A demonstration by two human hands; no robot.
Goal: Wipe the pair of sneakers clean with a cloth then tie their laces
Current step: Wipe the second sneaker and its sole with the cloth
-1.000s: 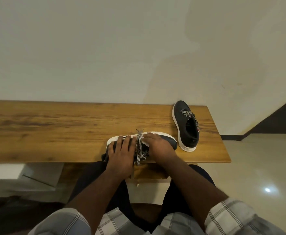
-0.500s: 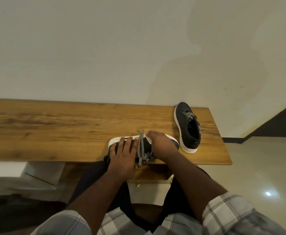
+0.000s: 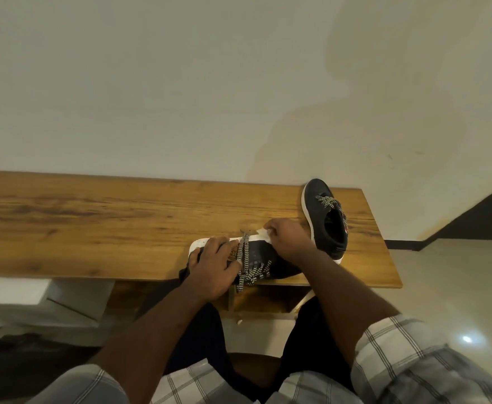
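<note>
Lying on its side at the bench's (image 3: 93, 223) near edge, the dark sneaker (image 3: 263, 258) shows me its white sole and loose checkered laces (image 3: 246, 266). My left hand (image 3: 212, 265) rests flat across its heel end, fingers straight. My right hand (image 3: 289, 239) pinches a white cloth (image 3: 263, 235) against the sole rim. The second sneaker (image 3: 324, 218) stands upright just beside. The near sneaker's toe is hidden by my wrist.

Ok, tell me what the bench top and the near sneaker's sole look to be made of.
Bench top: wood or wood-look laminate, with brown streaked grain and a low sheen; the view cannot settle which. Near sneaker's sole: probably white rubber, a smooth matte rim under a dark knit-looking upper.
</note>
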